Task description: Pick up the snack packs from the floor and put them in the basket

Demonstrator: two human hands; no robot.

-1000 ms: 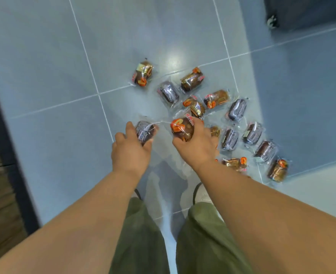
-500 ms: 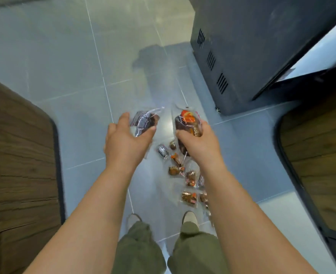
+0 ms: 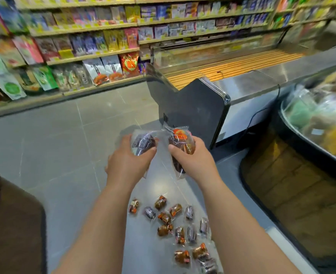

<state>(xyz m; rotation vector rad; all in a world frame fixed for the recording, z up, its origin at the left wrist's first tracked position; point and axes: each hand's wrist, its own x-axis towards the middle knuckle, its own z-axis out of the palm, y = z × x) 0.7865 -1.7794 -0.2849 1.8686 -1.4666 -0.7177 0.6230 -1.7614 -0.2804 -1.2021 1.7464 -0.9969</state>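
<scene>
1. A dark purple snack pack in clear plastic wrap is gripped in the left hand, with thumb and fingers curled round it.
2. A brown snack pack with an orange label, also in clear wrap, is gripped in the right hand. The two packs are held just beside each other, raised above the floor.
3. A scatter of small brown and purple wrapped packs is seen lying on the grey tiled floor, between the forearms.
4. A dark grey box-shaped cabinet with vent slots is seen beyond the hands.
5. Long wooden shelves of colourful packets are seen along the far side, blurred.
6. A curved display counter with a wood-panelled front is seen at the right; its contents are blurred.
</scene>
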